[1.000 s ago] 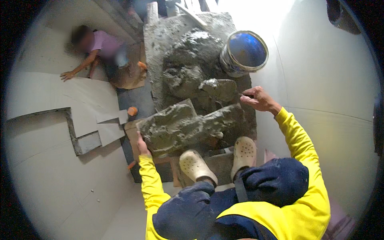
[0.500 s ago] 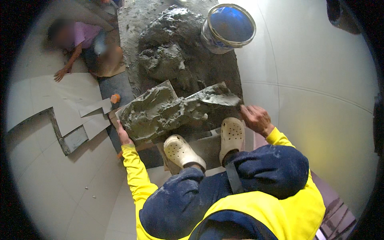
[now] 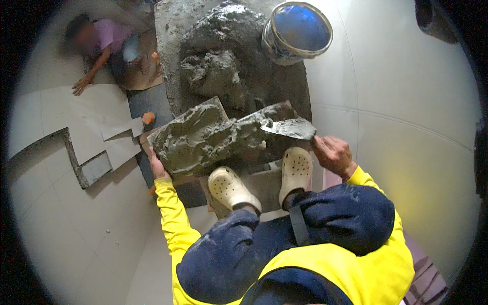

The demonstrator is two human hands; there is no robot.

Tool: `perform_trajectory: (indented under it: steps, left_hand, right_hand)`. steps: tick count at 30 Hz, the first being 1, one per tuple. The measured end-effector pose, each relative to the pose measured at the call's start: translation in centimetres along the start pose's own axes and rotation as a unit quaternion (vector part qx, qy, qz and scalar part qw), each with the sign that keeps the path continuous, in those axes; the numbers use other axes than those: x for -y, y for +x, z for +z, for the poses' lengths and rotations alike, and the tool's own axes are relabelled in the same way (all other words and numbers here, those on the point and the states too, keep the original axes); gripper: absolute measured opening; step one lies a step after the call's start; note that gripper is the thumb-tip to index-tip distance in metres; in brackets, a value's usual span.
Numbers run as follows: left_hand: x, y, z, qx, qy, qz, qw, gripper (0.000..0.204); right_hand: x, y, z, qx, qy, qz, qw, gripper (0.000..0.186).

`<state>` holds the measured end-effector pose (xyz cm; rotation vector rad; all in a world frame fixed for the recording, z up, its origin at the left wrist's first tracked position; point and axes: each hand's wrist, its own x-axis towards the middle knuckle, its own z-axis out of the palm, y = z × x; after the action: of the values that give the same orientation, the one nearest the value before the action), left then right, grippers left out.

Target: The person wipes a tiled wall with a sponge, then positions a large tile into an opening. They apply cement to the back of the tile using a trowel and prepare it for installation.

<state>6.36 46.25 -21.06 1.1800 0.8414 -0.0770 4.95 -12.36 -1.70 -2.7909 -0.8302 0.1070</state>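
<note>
My right hand [image 3: 334, 155] is closed round the handle end of a trowel [image 3: 292, 128], its blade smeared with grey mortar. The blade lies against the right end of a stepped-edge tile [image 3: 190, 140], whose upper face is coated with wet mortar. At the tile's left end, my left hand [image 3: 158, 165] grips its edge, with part of the fingers hidden beneath. Beyond the tile spreads a heap of grey mortar [image 3: 213, 71] on a dark board.
A mortar-stained bucket [image 3: 300, 33], blue inside, stands by the heap at the far right. My feet wear pale clogs [image 3: 231, 190] close to the tile. At the left, another person [image 3: 104, 43] reaches toward pale tiles [image 3: 96, 114] beside a stepped gap. An orange piece [image 3: 148, 118] sits nearby.
The trowel and my right hand have shifted slightly right. Mortar at the tile's right end looks more spread out. My left hand keeps its hold on the tile.
</note>
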Motion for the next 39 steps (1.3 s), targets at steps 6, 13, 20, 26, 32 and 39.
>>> perform_trajectory:
  steps: [6, 13, 20, 26, 32, 39]
  left_hand:
    - [-0.5, -0.1, 0.0, -0.004, -0.006, -0.004, 1.000, 0.064]
    - [-0.3, 0.3, 0.2, -0.011, 0.012, 0.017, 1.000, 0.066]
    - [-1.1, -0.7, 1.2, -0.045, 0.022, 0.007, 0.999, 0.065]
    - [0.5, 1.3, -0.9, -0.024, 0.006, 0.004, 1.000, 0.063]
    - [1.3, 2.2, -1.4, -0.021, 0.004, 0.024, 0.999, 0.060]
    - [-0.5, 0.9, 0.0, -0.023, 0.024, 0.017, 0.999, 0.061]
  right_hand:
    - [0.1, 0.2, -0.7, 0.008, -0.026, -0.001, 1.000, 0.035]
    - [-2.1, -1.4, -0.9, 0.013, -0.052, 0.052, 0.997, 0.030]
    - [-1.6, -1.2, -0.1, 0.017, 0.074, 0.127, 0.989, 0.018]
    - [-1.0, 3.0, -2.4, 0.177, 0.358, 0.262, 0.879, 0.032]
    - [-0.6, 6.4, -2.9, 0.275, 0.422, 0.294, 0.812, 0.039]
    - [-2.6, 6.3, -7.3, 0.281, 0.236, 0.173, 0.914, 0.034]
